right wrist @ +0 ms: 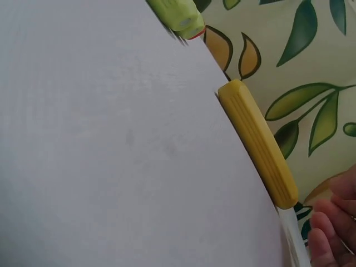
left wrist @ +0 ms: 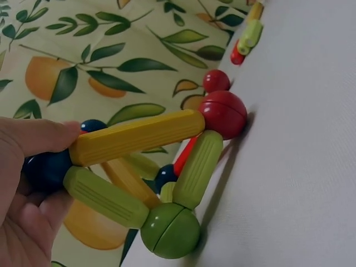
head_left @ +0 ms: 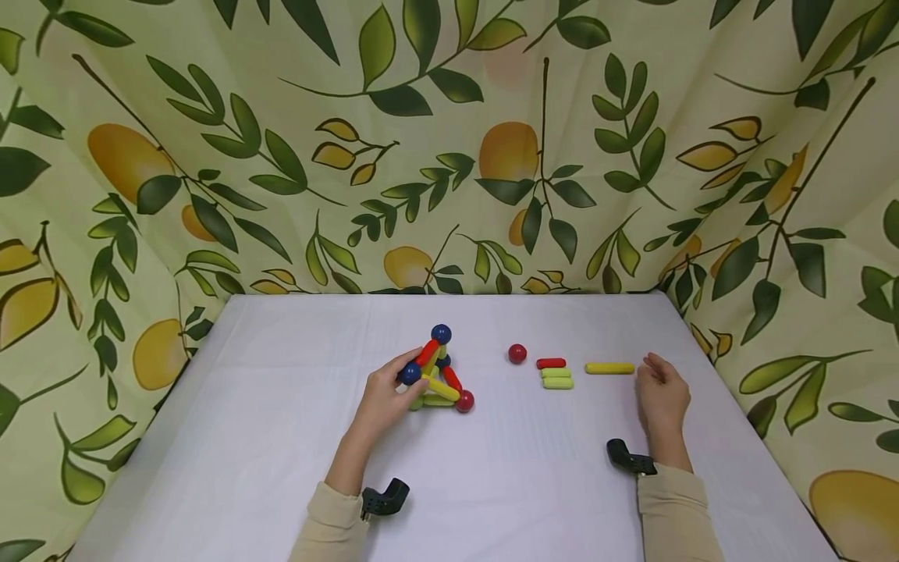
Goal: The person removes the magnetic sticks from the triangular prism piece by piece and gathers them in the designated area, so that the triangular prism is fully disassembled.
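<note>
My left hand [head_left: 379,400] grips a dark blue ball [left wrist: 49,169] at one corner of a frame built from magnetic balls and rods. A yellow rod [left wrist: 139,136] runs from that ball to a red ball [left wrist: 223,114]; light green rods meet at a green ball [left wrist: 170,231] low down. Another blue ball [head_left: 441,334] tops the frame, joined by a red rod [head_left: 427,353]. Over on the right, my right hand [head_left: 663,393] holds nothing, its fingers loosely curled beside the end of a loose yellow rod [right wrist: 258,144] on the table.
Between the hands lie a loose red ball [head_left: 517,353], a short red rod [head_left: 551,363] and two light green rods [head_left: 558,383]. The white table [head_left: 520,484] ends at a leaf-patterned cloth [head_left: 449,218] behind and at both sides.
</note>
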Motion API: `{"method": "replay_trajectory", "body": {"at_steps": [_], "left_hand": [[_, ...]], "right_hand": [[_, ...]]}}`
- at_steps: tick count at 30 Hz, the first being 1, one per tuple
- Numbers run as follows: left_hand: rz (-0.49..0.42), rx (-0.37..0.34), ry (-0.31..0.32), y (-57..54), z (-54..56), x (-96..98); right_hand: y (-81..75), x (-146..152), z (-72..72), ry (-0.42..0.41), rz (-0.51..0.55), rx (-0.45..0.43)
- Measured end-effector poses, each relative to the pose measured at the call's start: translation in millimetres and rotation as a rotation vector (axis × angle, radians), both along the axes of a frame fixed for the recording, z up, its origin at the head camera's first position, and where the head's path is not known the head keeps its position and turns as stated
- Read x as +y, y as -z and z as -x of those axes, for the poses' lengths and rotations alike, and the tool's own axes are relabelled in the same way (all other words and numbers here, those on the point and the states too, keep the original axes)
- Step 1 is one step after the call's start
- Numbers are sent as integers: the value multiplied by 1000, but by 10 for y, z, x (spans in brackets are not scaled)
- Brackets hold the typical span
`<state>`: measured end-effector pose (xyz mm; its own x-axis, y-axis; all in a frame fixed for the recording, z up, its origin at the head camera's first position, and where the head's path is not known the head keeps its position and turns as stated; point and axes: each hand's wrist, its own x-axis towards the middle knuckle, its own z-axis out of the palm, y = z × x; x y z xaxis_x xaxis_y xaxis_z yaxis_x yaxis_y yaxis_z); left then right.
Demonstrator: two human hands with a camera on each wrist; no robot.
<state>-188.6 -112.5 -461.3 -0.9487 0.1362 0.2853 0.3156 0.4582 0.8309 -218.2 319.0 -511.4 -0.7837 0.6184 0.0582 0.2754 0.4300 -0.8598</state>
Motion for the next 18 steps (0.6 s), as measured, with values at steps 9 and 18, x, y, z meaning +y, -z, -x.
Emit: {"method": "replay_trajectory", "body": {"at_steps": [9,18], "left_hand": [[-2,-132,127,-32,92,-98],[-23,-215,323,-48,252,-209]], "right_hand": [[-271,-410,7,-165,-48,212],[-423,-1229,-35,-657,-45,307]]}}
